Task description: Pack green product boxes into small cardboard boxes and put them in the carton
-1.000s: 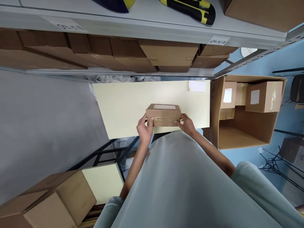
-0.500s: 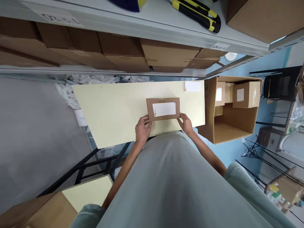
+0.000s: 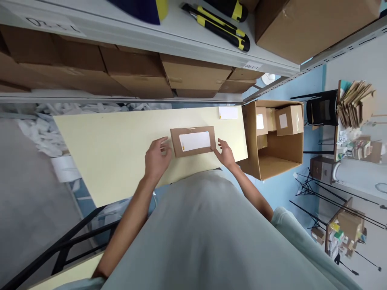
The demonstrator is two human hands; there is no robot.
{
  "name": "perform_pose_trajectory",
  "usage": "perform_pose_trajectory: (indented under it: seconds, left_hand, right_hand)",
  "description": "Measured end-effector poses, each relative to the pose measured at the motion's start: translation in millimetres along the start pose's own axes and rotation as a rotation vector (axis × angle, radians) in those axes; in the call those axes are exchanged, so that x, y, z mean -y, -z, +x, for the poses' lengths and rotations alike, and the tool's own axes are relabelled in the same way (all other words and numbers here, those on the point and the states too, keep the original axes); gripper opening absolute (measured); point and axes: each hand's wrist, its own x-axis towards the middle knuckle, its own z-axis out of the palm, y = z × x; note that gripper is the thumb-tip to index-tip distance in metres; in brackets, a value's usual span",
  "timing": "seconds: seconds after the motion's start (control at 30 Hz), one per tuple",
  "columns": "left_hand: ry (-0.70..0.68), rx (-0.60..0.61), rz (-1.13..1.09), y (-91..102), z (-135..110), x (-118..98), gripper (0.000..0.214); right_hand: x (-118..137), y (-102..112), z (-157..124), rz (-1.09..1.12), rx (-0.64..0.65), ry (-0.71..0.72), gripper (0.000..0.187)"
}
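Observation:
A flat brown cardboard box [image 3: 192, 153] lies on the cream tabletop [image 3: 121, 141], with a white label [image 3: 195, 141] on its upper face. To its left is my left hand [image 3: 157, 158], fingers loosely curved and apart, holding nothing; a small gap separates it from the box. At the box's right edge my right hand [image 3: 224, 154] has thumb and fingers spread. Its thumb is at the box's lower right corner; I cannot tell whether it touches. A second white label [image 3: 228, 112] lies at the table's far right edge.
A large open carton [image 3: 279, 171] with several smaller boxes inside stands right of the table. Above the far edge runs a metal shelf [image 3: 121, 46] with brown boxes beneath it and utility knives [image 3: 223, 30] on top. White crumpled material [image 3: 42, 133] lies beyond the table at left.
My left hand has let go of the box and moved left. The fingers of my right hand have opened away from the box's edge. The view has shifted.

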Motion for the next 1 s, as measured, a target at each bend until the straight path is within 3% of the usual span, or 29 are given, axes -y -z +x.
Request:
perform_pose_trajectory:
  seconds: [0.13,0.23,0.33,0.4,0.57,0.73,1.0]
  left_hand:
    - [0.042,0.008,0.078,-11.5,-2.2,-2.5,0.040]
    - [-0.020,-0.087,0.111,-25.3,-12.5,-18.0,0.043]
    - [-0.077,-0.151,0.130,-44.1,-14.7,-46.2,0.042]
    - [-0.110,-0.132,0.119,-60.4,-9.4,-69.0,0.040]
    - [-0.148,-0.055,0.081,-108.8,8.7,-123.7,0.034]
    - [-0.150,-0.031,0.052,-146.0,9.1,-151.5,0.034]
    - [-0.130,0.012,0.085,-168.4,9.9,-151.5,0.033]
  right_hand:
    - [-2.4,7.0,21.8,-0.007,0.097,0.036,0.061]
    - [-12.5,22.4,47.0,-0.113,0.025,0.130,0.057]
    - [-28.7,44.4,91.0,-0.195,-0.049,0.244,0.052]
    - [-39.8,55.4,127.8,-0.211,-0.061,0.297,0.050]
    - [-58.6,55.2,196.1,-0.295,0.072,0.314,0.047]
    - [-69.3,40.5,200.2,-0.311,0.143,0.295,0.042]
    - [-75.9,36.6,196.4,-0.294,0.145,0.353,0.042]
